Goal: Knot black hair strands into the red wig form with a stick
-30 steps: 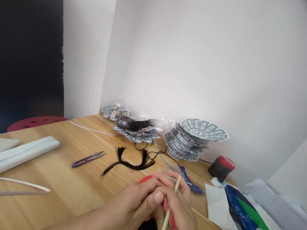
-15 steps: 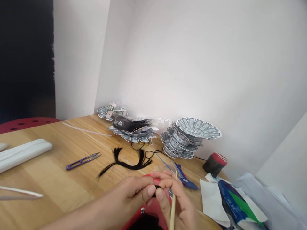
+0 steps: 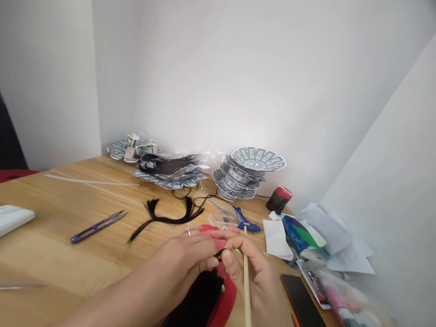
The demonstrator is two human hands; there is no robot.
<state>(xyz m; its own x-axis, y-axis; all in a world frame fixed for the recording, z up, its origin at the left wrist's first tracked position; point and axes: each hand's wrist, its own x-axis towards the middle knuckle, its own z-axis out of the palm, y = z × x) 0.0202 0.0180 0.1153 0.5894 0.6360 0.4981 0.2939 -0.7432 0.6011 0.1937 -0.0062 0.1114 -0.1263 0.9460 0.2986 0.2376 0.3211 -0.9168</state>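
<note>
Between both hands, near the bottom centre, a small black strand (image 3: 220, 254) is pinched. My left hand (image 3: 185, 259), with a ring on one finger, grips its left end between thumb and fingers. The thumb and forefinger of my right hand (image 3: 250, 268) pinch the other end, and a pale wooden stick (image 3: 246, 290) rests upright in that same hand. Below the hands lies a red object (image 3: 230, 297) with a black piece (image 3: 199, 299) on it. A curved bundle of black fibres (image 3: 170, 220) lies on the table just beyond.
Purple snips (image 3: 97, 227) and a white case (image 3: 15, 218) lie left on the wooden table (image 3: 78, 195). Paper stacks (image 3: 238, 175) stand along the wall. To the right are a blue glue gun (image 3: 248, 225), a black-and-red spool (image 3: 279, 200), a phone (image 3: 301, 299) and plastic packets.
The view has swung right, bringing the phone into sight. My hands have parted slightly, showing more of the black strand, and more of the black piece below is visible.
</note>
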